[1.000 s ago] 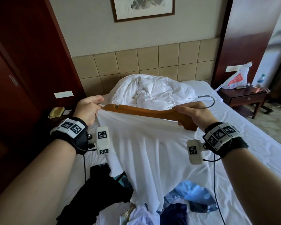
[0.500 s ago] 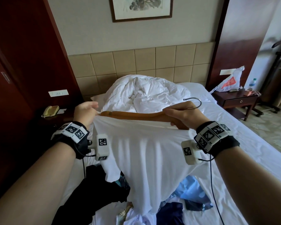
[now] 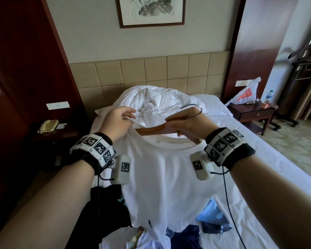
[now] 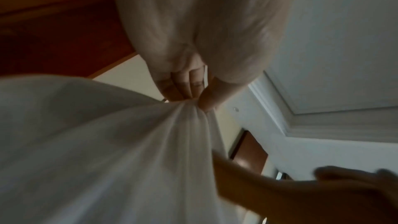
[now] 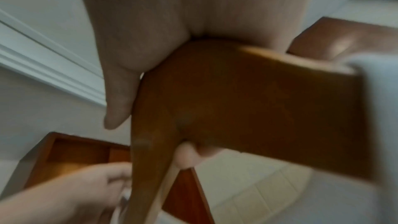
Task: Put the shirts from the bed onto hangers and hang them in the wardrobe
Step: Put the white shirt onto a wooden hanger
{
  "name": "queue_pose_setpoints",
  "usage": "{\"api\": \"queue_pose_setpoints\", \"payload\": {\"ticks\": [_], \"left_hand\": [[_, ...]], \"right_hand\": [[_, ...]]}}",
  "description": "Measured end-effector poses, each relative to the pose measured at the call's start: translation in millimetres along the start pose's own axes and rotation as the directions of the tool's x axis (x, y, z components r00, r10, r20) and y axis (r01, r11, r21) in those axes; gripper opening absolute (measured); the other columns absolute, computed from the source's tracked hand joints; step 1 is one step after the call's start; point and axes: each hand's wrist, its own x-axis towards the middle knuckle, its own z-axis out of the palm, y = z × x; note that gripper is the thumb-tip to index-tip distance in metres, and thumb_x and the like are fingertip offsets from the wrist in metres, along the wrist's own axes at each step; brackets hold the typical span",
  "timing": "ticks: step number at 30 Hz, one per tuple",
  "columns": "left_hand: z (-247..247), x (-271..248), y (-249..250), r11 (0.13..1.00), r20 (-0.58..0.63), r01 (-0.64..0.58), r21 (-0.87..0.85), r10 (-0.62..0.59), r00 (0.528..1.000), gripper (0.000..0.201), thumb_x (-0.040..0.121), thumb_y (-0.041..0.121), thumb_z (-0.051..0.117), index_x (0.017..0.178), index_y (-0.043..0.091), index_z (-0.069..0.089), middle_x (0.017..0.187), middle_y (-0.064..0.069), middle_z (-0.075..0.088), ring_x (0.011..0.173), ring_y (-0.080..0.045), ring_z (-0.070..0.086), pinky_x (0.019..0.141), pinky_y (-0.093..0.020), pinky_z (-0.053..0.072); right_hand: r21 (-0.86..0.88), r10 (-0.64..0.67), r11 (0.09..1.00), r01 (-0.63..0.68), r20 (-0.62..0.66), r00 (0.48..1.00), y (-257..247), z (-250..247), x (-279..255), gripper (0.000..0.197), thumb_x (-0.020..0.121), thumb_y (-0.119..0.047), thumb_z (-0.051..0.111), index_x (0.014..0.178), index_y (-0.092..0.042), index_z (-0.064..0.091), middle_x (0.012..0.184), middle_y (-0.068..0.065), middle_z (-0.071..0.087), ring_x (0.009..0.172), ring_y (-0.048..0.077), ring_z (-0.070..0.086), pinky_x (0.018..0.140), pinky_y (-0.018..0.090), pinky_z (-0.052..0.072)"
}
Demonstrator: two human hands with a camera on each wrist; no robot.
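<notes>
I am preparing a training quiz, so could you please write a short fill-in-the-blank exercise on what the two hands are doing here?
1. The right hand grips a ____ hanger with a metal hook.
2. The left hand pinches the fabric of the ____ T-shirt.
3. The T-shirt hangs above a pile of clothes on the ____.
4. On the nightstand to the right stand a plastic bag and a water ____.

Missing words: wooden; white; bed; bottle
</notes>
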Motion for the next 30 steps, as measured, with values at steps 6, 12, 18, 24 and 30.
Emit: {"api": "queue_pose_setpoints", "payload": {"ticks": [6,12,18,24,30], "left_hand": [[7.0,-14.1,28.0,0.995,0.209,-0.072,0.073,0.056,0.976,0.055,0.084,-0.001,0.057,0.132,0.025,0.055,0.127,0.016,0.050,0.121,0.000,0.042,0.083,0.000,0.032],[18.7,-26.0,10.1,0.950,0.291,-0.161,0.267,0.080,0.953,0.019,0.088,0.045,0.064,0.104,0.036,0.059,0.099,0.008,0.066,0.093,-0.013,0.060,0.078,-0.029,0.045],[19.3,-30.6,-3.4,0.942,0.167,-0.192,0.277,0.150,0.975,0.027,0.090,0.049,0.058,0.104,0.026,0.064,0.087,0.003,0.067,0.085,-0.020,0.059,0.076,-0.033,0.042],[18.1,-24.1,-23.9,0.989,0.063,-0.119,0.087,0.114,0.991,0.029,0.087,0.049,0.064,0.097,0.021,0.065,0.079,0.001,0.065,0.081,-0.022,0.061,0.076,-0.035,0.047],[38.8,-27.8,-9.1,0.982,0.103,-0.187,0.028,0.183,0.978,0.030,0.088,0.045,0.065,0.103,0.019,0.065,0.078,0.002,0.064,0.075,-0.017,0.058,0.072,-0.031,0.045]], "right_hand": [[0.032,0.068,0.997,-0.067,-0.014,0.998,-13.3,13.5,3.9,0.012,0.081,-0.009,0.075,0.089,0.000,0.075,0.073,0.002,0.072,0.066,0.012,0.064,0.056,0.027,0.049],[-0.071,-0.009,0.997,0.008,-0.022,1.000,-30.9,9.5,5.7,0.013,0.081,-0.015,0.075,0.087,-0.004,0.076,0.081,0.015,0.072,0.065,0.012,0.064,0.062,0.032,0.055],[-0.307,0.028,0.948,-0.089,-0.197,0.980,-8.3,-1.0,3.8,0.044,0.084,-0.047,0.069,0.120,-0.022,0.065,0.097,-0.008,0.067,0.086,0.004,0.062,0.076,0.016,0.044],[-0.395,0.080,0.895,-0.207,-0.314,0.946,38.9,4.9,-22.3,0.045,0.092,-0.034,0.061,0.133,-0.021,0.052,0.097,-0.005,0.063,0.085,0.013,0.058,0.070,0.021,0.040],[-0.567,-0.058,0.795,-0.217,-0.426,0.903,35.4,10.9,-35.7,0.029,0.094,-0.034,0.056,0.118,-0.018,0.051,0.089,-0.005,0.054,0.084,0.020,0.051,0.075,0.034,0.037]]}}
